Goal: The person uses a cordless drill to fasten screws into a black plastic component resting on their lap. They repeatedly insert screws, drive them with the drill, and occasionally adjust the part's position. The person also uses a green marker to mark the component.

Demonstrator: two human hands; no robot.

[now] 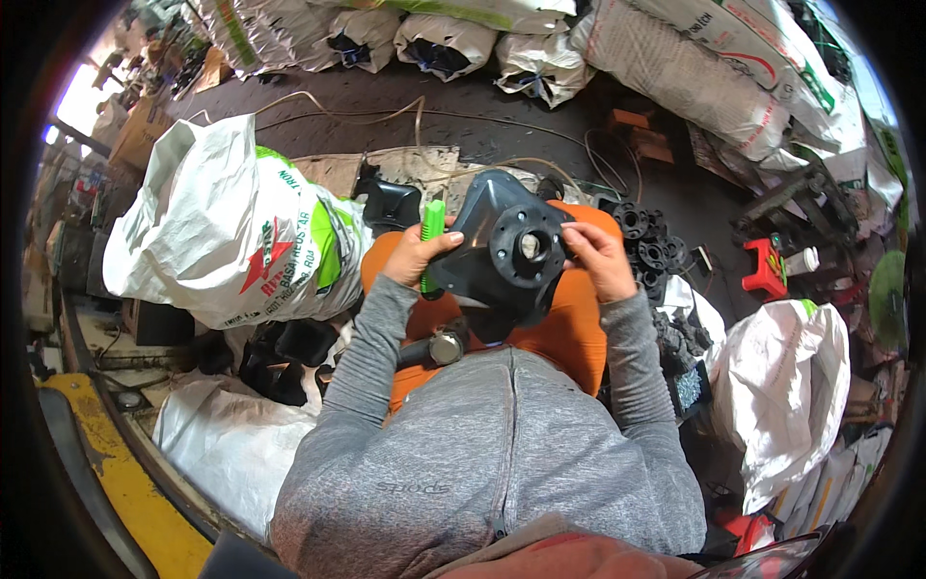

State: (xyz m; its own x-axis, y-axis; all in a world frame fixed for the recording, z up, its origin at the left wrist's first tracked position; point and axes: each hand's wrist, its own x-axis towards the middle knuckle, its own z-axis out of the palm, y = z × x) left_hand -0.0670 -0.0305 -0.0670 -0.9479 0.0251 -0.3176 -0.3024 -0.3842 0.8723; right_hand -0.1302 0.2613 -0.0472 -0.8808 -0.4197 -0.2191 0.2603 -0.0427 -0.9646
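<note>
Over my lap is a black molded plastic part [475,220] with a round, bolt-holed flange [511,265] facing up. My left hand [417,253] grips its left edge, fingers closed, with a bright green strip-like handle [433,220] in the same grasp; what tool it belongs to cannot be made out. At the flange's right side, my right hand [596,259] has thumb and fingertips pinched together. Anything between those fingertips is too small to name. Below the part, a cylindrical tool with a round metal end [447,346] lies against my lap.
A large white sack [207,222] stands at my left. Black round flanges [648,232] are heaped at my right, near a container of small screws [688,388] and another white sack [786,376]. A red stool-like object [764,270] sits farther right. Filled sacks [444,43] line the back; a hose [420,121] crosses the floor.
</note>
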